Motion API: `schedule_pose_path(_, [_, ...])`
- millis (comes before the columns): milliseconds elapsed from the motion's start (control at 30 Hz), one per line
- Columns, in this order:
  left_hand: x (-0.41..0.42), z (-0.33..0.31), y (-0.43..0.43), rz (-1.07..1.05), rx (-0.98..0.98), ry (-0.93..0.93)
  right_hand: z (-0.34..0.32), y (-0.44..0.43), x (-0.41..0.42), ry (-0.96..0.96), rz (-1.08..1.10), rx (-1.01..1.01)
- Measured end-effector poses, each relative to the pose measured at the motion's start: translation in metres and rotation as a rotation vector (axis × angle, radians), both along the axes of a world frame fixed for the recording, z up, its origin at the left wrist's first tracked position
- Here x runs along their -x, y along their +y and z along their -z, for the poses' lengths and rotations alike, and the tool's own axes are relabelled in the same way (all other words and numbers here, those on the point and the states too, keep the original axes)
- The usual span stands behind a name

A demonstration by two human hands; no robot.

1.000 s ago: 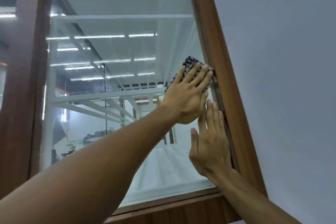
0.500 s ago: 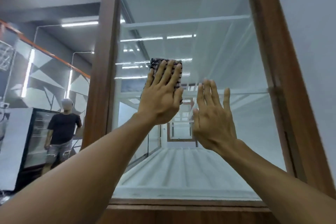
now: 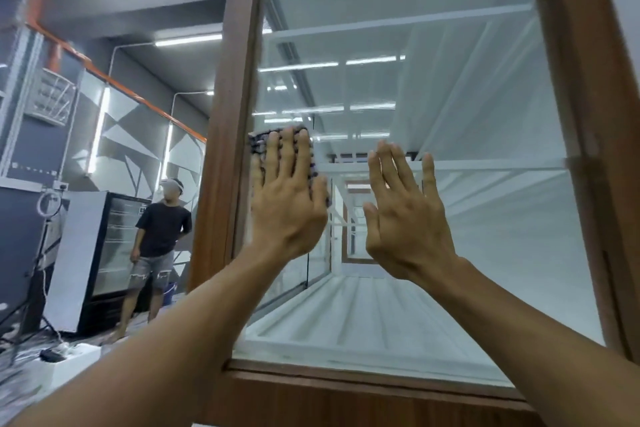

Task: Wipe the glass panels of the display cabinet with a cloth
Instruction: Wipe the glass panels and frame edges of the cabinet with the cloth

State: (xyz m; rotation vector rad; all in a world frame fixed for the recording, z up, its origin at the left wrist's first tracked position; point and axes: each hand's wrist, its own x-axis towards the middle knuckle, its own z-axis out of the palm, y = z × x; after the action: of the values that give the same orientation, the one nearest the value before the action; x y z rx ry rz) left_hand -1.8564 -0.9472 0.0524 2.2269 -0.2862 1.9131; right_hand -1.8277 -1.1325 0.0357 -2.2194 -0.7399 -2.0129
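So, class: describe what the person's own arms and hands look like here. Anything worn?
Both the left hand and right hand are bare: no gloves, rings, watch or bracelets show. Both forearms are bare too; no sleeve reaches into view.

Cool, bright, even indoor light. Left of the glass panel [image 3: 467, 156], a ceiling tube lamp [image 3: 188, 39] and upright wall light strips [image 3: 98, 128] glow white and slightly blown out. Across the panel's upper half, reflected tube lamps show as white streaks, and a milky haze veils what lies behind it. On the left hand [image 3: 287, 215] the shading is soft. The wide-angle lens bends the wooden frame [image 3: 225, 149] around the panel, so its uprights lean together toward the top. Far left of the panel, the orange beam [image 3: 104, 76] smears at its upper end. The cloth [image 3: 256, 144] looks slightly soft-edged.
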Motion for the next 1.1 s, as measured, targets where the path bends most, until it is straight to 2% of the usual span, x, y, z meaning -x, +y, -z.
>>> schedule_pose_path(100, [-0.007, -0.001, -0.034, -0.001, -0.254, -0.011, -0.004, -0.010, -0.001, -0.052, -0.015, -0.015])
schedule_pose_path(133, [-0.009, -0.010, -0.044, 0.000, -0.261, -0.022, -0.008, -0.018, -0.003, -0.056, -0.006, -0.050])
schedule_pose_path(233, [-0.010, -0.039, -0.082, 0.016, -0.096, 0.009, -0.018, -0.053, -0.007, -0.007, 0.036, -0.225])
schedule_pose_path(267, [-0.011, -0.043, -0.098, 0.021, -0.123, 0.021, -0.020, -0.065, -0.007, 0.008, 0.043, -0.271])
schedule_pose_path(367, [-0.016, -0.043, -0.139, 0.008, -0.419, 0.014, -0.017, -0.095, -0.005, 0.006, 0.047, -0.335])
schedule_pose_path(400, [-0.017, -0.047, -0.150, 0.005, -0.444, 0.005, -0.012, -0.103, -0.004, -0.001, 0.050, -0.362])
schedule_pose_path(533, [-0.018, -0.066, -0.196, 0.019, -0.289, 0.040, 0.035, -0.121, -0.004, -0.011, 0.044, -0.472])
schedule_pose_path(700, [-0.018, -0.041, -0.248, -0.002, -0.587, 0.055, 0.091, -0.126, -0.003, 0.006, -0.066, -0.525])
schedule_pose_path(900, [-0.017, 0.007, -0.216, 0.013, -0.727, 0.038, 0.124, -0.130, 0.000, 0.027, 0.010, -0.465])
schedule_pose_path(1000, [-0.016, 0.015, -0.174, 0.007, -0.636, 0.028, 0.114, -0.122, 0.001, 0.034, 0.087, -0.393])
schedule_pose_path(1100, [-0.014, 0.013, -0.132, 0.008, -0.488, -0.006, 0.094, -0.100, 0.000, 0.031, 0.073, -0.299])
